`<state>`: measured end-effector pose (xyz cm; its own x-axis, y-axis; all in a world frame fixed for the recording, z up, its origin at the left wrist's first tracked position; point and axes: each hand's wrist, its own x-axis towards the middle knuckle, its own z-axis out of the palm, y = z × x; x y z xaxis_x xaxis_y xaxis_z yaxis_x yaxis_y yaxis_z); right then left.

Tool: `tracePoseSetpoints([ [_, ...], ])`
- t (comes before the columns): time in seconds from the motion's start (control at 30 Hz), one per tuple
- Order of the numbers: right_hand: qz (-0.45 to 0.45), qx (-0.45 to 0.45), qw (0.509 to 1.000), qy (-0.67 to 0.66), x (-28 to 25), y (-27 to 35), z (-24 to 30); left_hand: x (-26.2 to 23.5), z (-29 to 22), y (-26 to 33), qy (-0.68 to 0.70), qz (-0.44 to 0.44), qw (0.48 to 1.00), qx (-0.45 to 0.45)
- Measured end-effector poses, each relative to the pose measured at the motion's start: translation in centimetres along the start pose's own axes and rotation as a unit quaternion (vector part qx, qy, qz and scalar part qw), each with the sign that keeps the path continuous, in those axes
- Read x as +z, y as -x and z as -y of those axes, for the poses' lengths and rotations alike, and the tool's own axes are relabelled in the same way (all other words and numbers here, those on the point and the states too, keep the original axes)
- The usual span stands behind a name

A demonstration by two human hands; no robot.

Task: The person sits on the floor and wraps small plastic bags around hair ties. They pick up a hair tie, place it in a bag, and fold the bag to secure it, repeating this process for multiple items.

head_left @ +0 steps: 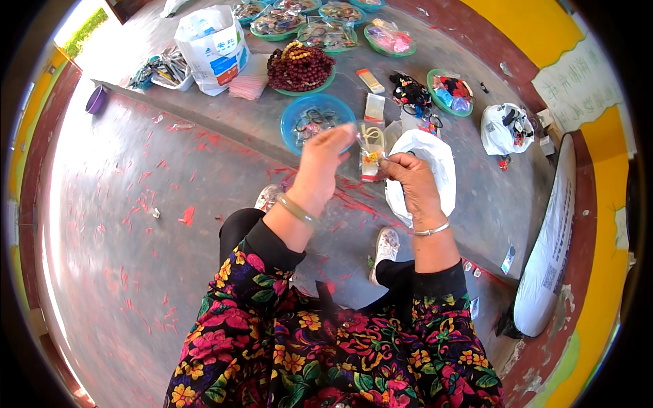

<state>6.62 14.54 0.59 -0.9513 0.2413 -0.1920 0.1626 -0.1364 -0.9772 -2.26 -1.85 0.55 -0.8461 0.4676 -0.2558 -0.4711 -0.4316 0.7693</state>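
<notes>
Near the centre of the view, a small clear packet (373, 144) containing a pale looped cord and a yellow-orange ornament is positioned between the left hand (321, 163) and the right hand (415, 180). Right hand: thumb and forefinger are pinched closed on the lower right part of the packet; the remaining fingers are curled. Left hand: fingers are extended close together toward the right, near the packet's left side. Motion blurs them; whether they touch or grip anything cannot be told. A pale bangle (297, 209) encircles the left wrist, a silver bangle (431, 231) the right.

An open white bag (443, 166) is located below and just beside the right hand. Beyond the left hand stands a blue basin (285, 129) holding small packaged items. Behind this basin, dark red bead strings (299, 68) are heaped on a green tray (326, 83). An orange and white box (370, 81) lies to their right, followed by a cluster of black items (410, 92) and a green basin (435, 102) filled with colourful packets. Red scraps (187, 216) are scattered across the grey floor (204, 272).
</notes>
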Motion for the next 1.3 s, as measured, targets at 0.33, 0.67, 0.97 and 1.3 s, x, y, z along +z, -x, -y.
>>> tracePoseSetpoints([
  [0.33, 0.114, 0.112, 0.964, 0.213, -0.7, -2.0, -3.7, -4.1, -5.3, -0.6, 0.141, -0.100, 0.980, 0.102],
  [0.67, 0.019, 0.113, 0.983, 0.144, 1.6, -8.0, -6.9, -3.6, -5.1, -0.3, 0.142, -0.079, 0.985, 0.050],
  [0.97, -0.083, 0.098, 0.991, 0.025, 0.3, -9.6, -5.7, -4.3, -6.0, -0.3, 0.149, -0.091, 0.983, 0.059],
  [1.3, -0.171, -0.076, 0.980, 0.074, -1.0, -6.8, -2.3, -4.1, -5.3, -0.1, 0.184, -0.086, 0.977, 0.060],
])
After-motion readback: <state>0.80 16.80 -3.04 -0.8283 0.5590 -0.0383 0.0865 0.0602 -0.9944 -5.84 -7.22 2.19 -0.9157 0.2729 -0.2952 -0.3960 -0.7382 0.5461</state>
